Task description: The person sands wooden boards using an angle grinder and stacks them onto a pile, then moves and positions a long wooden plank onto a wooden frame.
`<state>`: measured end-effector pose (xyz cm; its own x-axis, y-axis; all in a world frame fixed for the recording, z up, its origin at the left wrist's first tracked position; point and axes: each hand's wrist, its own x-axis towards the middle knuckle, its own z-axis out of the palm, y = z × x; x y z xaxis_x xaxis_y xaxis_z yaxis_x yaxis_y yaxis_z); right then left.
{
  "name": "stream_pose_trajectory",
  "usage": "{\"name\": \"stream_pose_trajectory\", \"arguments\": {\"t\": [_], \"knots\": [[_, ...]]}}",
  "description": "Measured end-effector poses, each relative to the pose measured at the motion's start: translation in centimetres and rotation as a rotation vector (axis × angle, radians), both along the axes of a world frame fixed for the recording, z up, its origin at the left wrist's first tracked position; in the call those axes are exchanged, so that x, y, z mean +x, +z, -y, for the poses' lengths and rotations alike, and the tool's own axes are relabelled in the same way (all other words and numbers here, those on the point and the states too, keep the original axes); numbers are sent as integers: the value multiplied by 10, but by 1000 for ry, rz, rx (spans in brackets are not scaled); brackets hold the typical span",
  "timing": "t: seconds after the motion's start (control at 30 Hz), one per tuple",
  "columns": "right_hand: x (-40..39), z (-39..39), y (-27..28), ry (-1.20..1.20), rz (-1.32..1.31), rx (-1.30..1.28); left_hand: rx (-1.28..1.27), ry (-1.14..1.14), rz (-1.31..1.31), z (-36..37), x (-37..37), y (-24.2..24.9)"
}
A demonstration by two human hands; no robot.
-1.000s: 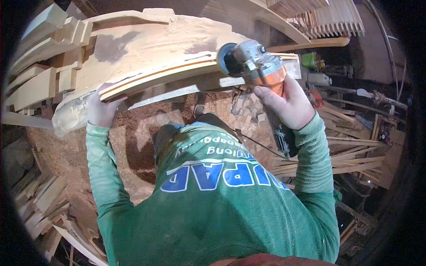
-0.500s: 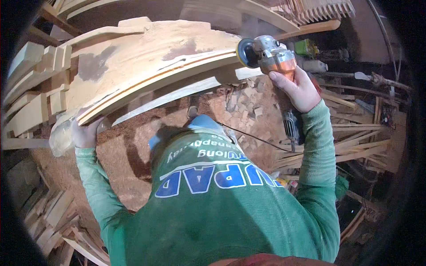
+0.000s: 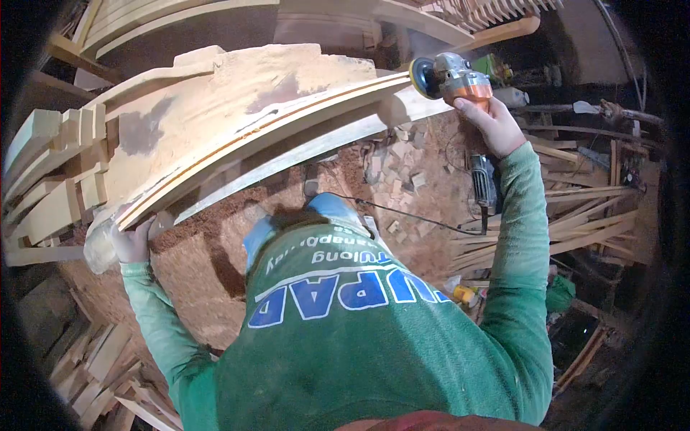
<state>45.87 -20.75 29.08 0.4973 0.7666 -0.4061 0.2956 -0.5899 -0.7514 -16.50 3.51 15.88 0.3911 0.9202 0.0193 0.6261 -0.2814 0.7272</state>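
A long curved wooden piece [image 3: 287, 122] lies along the near edge of a dusty workbench [image 3: 194, 93]. Its left end is gripped by my left hand [image 3: 133, 243], with the fingers wrapped at its underside. At the right end, my right hand [image 3: 496, 129] is closed round an angle grinder [image 3: 463, 79] with an orange and silver head. The grinder's round disc [image 3: 424, 77] touches or nearly touches the right tip of the curved piece. Part of the grinder's body hangs below my right hand.
Stacked wooden blocks [image 3: 54, 172] stand at the left. Small wood offcuts [image 3: 395, 172] and a dark cord [image 3: 410, 215] lie on the brown floor. Long wood strips [image 3: 589, 215] are piled at the right, and more curved boards [image 3: 187, 25] lie beyond the bench.
My right hand and the grinder have moved right and slightly up, with the disc now at the piece's far right tip. My left hand still holds the left end, slightly lower in view.
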Motion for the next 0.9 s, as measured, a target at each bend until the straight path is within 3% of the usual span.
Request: {"name": "stream_pose_trajectory", "arguments": {"t": [0.17,0.23,0.37,0.43,0.53,0.63,0.73,0.83,0.9], "knots": [[31,20,-9,-314,7,-47,-18,41,16,-3,-7,-6],[39,36,-27,-374,-10,112,43,29,-10,-2,-7,-10],[-6,31,-8,-223,-76,192,48,9,-54,-4,-8,-9],[-30,18,-5,-151,-95,175,155,29,-212,2,2,6],[-69,-3,5,-56,-24,135,-10,49,-64,1,3,3],[-112,-18,14,52,-91,66,61,-2,-55,0,4,3],[-161,-38,14,208,-131,180,76,-12,45,-1,3,-4],[-214,-56,22,271,-208,168,96,-47,-69,2,11,14],[-249,-72,33,373,-199,119,64,-39,-8,6,12,16]]}}
